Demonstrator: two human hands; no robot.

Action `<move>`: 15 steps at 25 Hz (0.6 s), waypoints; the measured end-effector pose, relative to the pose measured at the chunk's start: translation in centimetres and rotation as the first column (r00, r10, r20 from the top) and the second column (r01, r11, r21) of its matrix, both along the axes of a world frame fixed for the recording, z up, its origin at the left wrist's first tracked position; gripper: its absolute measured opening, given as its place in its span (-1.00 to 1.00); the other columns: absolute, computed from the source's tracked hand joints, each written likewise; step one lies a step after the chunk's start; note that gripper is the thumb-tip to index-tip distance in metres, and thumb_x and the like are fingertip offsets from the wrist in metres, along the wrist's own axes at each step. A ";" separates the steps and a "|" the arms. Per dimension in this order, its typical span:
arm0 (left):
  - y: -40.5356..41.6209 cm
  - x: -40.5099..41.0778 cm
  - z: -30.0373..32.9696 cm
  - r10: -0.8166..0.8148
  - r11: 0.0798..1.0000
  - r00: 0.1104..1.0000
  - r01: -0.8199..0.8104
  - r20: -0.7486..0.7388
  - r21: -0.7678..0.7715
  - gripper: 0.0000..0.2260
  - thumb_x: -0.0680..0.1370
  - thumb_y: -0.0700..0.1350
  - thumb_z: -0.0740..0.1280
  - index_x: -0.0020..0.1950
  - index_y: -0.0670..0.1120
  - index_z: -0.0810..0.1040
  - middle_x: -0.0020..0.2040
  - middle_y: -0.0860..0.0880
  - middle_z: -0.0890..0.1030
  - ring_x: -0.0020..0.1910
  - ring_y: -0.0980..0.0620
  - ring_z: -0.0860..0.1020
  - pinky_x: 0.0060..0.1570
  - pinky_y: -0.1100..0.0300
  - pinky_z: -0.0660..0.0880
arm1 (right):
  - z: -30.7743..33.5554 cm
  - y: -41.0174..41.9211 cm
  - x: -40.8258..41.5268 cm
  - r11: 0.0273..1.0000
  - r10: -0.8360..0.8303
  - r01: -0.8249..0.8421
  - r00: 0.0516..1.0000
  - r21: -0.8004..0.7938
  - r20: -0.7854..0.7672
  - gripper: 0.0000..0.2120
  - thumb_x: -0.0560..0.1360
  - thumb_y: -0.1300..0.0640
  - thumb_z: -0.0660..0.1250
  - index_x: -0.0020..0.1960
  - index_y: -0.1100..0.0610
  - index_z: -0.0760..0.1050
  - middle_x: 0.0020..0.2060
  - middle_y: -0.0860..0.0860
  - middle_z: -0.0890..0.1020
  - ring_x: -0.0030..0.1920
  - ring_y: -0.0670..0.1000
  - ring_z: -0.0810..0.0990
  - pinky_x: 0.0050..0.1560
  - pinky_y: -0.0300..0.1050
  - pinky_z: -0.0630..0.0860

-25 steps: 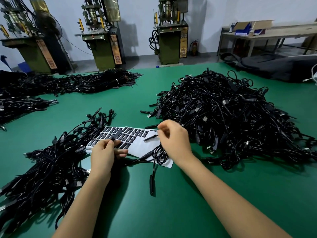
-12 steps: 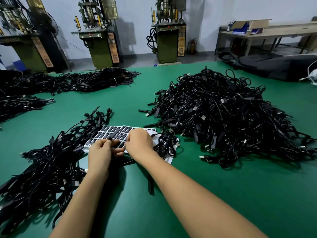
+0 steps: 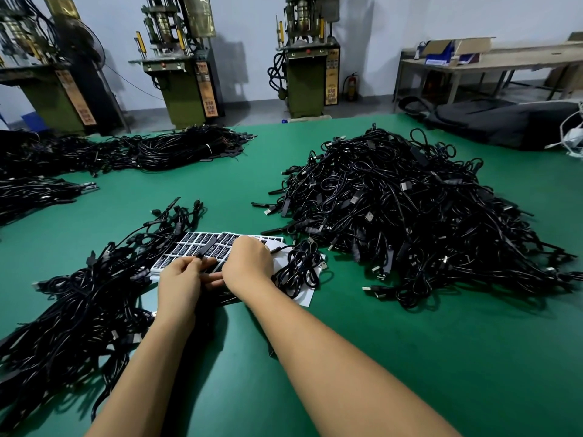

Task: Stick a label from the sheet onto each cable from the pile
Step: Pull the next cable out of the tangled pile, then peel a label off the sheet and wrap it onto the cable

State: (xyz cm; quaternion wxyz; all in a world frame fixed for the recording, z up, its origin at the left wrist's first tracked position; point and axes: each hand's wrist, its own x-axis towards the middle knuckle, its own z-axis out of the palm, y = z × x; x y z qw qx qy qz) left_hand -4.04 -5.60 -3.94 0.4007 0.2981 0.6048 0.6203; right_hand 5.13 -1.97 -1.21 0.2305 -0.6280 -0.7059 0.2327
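Head view: white label sheet with black rectangular labels point(image 3: 202, 244) lies on the green table mat point(image 3: 410, 357). Left hand point(image 3: 181, 283) pinches a thin black cable's plug end point(image 3: 206, 249) over the sheet. Right hand point(image 3: 247, 263) is curled on the sheet beside it; what it grasps, cannot tell. Large unlabelled black cable pile point(image 3: 410, 216) lies right of sheet. Risk: the looped cable point(image 3: 299, 269) resting on the sheet could drag it, so a label creases or sticks crooked.
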 end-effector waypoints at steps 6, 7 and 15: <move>0.2 -0.1 -0.1 0.007 1.000 1.000 -0.007 0.014 0.026 -0.80 0.65 -0.27 0.11 -0.12 -0.21 0.45 -0.04 -0.18 0.61 -0.42 0.03 0.65 -0.44 0.23 0.57 | 0.2 0.4 0.1 0.997 0.036 -0.035 0.999 -0.067 0.007 -0.85 0.50 0.26 0.27 0.05 0.19 0.54 0.14 0.18 0.57 0.18 0.21 0.51 0.08 -0.03 0.48; 0.2 -0.1 -0.1 0.008 1.000 1.000 -0.008 0.015 0.029 -0.79 0.65 -0.27 0.11 -0.13 -0.21 0.45 -0.04 -0.18 0.61 -0.42 0.04 0.65 -0.44 0.23 0.57 | 0.2 0.4 0.1 0.997 0.046 -0.044 0.999 -0.069 0.018 -0.82 0.50 0.25 0.28 0.10 0.20 0.54 0.17 0.18 0.55 0.21 0.21 0.49 0.10 -0.03 0.47; 0.2 0.1 0.0 0.010 1.000 1.000 -0.010 0.024 0.016 -0.85 0.65 -0.27 0.11 0.02 -0.30 0.45 -0.03 -0.19 0.61 -0.40 0.01 0.66 -0.44 0.21 0.57 | 0.0 0.4 0.3 0.997 0.047 -0.046 0.999 -0.067 0.017 -0.81 0.49 0.24 0.32 0.09 0.23 0.54 0.17 0.20 0.51 0.18 0.23 0.49 0.10 -0.03 0.47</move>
